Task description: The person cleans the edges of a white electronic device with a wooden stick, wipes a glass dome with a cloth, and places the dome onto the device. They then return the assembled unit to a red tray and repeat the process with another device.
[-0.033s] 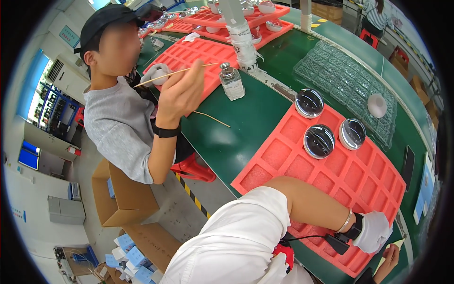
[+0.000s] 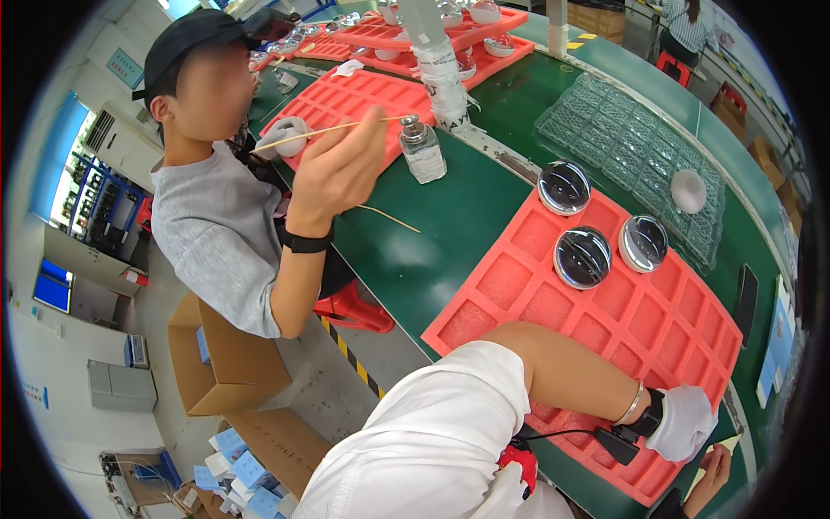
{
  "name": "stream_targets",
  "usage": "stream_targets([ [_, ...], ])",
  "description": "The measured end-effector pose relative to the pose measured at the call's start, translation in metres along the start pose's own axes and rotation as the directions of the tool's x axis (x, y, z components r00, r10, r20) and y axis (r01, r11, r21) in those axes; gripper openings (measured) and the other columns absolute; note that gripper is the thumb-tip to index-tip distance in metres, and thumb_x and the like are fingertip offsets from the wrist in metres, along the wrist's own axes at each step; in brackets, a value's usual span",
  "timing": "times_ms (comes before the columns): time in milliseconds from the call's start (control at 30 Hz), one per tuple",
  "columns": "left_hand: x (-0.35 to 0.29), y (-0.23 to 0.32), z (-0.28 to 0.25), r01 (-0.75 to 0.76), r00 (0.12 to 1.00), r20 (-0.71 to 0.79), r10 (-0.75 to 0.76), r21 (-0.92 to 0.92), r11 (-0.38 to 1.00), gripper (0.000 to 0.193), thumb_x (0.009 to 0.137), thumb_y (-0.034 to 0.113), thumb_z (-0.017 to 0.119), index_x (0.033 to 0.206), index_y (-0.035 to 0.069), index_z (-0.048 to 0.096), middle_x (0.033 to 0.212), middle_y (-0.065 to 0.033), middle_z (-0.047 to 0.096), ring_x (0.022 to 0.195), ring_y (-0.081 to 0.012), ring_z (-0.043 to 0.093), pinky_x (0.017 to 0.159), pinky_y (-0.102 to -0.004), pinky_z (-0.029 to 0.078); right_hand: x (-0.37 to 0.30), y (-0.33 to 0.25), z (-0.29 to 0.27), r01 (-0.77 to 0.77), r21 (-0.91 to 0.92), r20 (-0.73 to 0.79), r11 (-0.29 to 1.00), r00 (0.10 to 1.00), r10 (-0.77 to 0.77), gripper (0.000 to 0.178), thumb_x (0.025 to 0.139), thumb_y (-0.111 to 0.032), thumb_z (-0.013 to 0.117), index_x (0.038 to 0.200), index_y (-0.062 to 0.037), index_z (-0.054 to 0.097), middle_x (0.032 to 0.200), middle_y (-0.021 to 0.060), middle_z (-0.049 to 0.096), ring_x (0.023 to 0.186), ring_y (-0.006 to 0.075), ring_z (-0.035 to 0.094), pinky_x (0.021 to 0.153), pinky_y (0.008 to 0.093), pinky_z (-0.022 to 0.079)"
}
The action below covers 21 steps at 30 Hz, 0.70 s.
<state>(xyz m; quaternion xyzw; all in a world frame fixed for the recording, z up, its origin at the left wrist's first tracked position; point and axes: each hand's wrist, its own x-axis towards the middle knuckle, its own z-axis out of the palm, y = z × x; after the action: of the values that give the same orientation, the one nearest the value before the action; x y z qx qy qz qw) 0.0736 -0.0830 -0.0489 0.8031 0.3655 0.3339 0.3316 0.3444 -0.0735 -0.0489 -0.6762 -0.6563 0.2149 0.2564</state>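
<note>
My left hand (image 2: 683, 426), in a white glove, rests over the near right part of a red foam tray (image 2: 510, 285). A bracelet and a black strap circle its wrist; the fingers are turned away and hidden. Beside it a black clip-like device (image 2: 616, 446) hangs on a cable. Three clear, dome-shaped glass pieces (image 2: 583, 258) with dark reflections sit at the tray's far side, apart from my hand. My right hand is not in view. Just beyond my glove, a bare hand (image 2: 714, 471) with a dark sleeve, another person's, is near a pale yellow slip (image 2: 728, 445).
At left a co-worker (image 2: 216, 225) in grey holds a thin wooden stick (image 2: 333, 130) near a glass bottle (image 2: 423, 154). Another stick (image 2: 389, 218) lies on the green table. A clear plastic tray (image 2: 605, 130) holds a white round piece (image 2: 688, 191). A phone (image 2: 747, 296) lies at right.
The co-worker's hand has moved slightly to the right, bringing the stick's end to the bottle's top. My left arm and the glass domes stay put.
</note>
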Motion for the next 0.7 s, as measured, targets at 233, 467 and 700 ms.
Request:
stream_targets([
  [233,-0.003,0.007,-0.007,0.042,0.993,-0.105,-0.044,-0.024,0.999,0.005,0.064,0.011,0.061,0.066,0.006,0.062,0.062,-0.0162,0.061,0.063,-0.0364,0.063,0.056,-0.0462,0.047,-0.006,-0.005,0.015,0.248,0.202,-0.011,0.947,0.968,-0.251,0.017,0.097,-0.014,0.052,0.096,0.0011,0.061,0.074,0.0011,0.051,0.067,0.0089,0.046,0.062,0.024,0.036],
  [467,-0.002,-0.009,0.004,-0.08,0.977,-0.209,0.051,-0.132,0.988,0.006,0.065,0.009,0.058,0.063,0.006,0.063,0.064,-0.0159,0.062,0.066,-0.0358,0.062,0.059,-0.0471,0.048,-0.02,-0.024,0.024,0.202,0.255,0.006,0.946,0.978,-0.211,0.018,0.097,-0.016,0.053,0.097,-0.0003,0.062,0.075,0.0002,0.053,0.07,0.0085,0.048,0.065,0.0236,0.038],
  [700,-0.003,-0.004,-0.001,-0.11,0.98,-0.176,0.088,-0.12,0.987,0.009,0.064,0.005,0.055,0.058,0.006,0.061,0.063,-0.0144,0.062,0.064,-0.0353,0.061,0.057,-0.0464,0.047,-0.022,-0.025,0.013,0.159,0.25,0.043,0.955,0.984,-0.175,0.018,0.097,-0.016,0.052,0.098,-0.0003,0.061,0.075,0.0003,0.054,0.072,0.0088,0.049,0.067,0.0235,0.038],
])
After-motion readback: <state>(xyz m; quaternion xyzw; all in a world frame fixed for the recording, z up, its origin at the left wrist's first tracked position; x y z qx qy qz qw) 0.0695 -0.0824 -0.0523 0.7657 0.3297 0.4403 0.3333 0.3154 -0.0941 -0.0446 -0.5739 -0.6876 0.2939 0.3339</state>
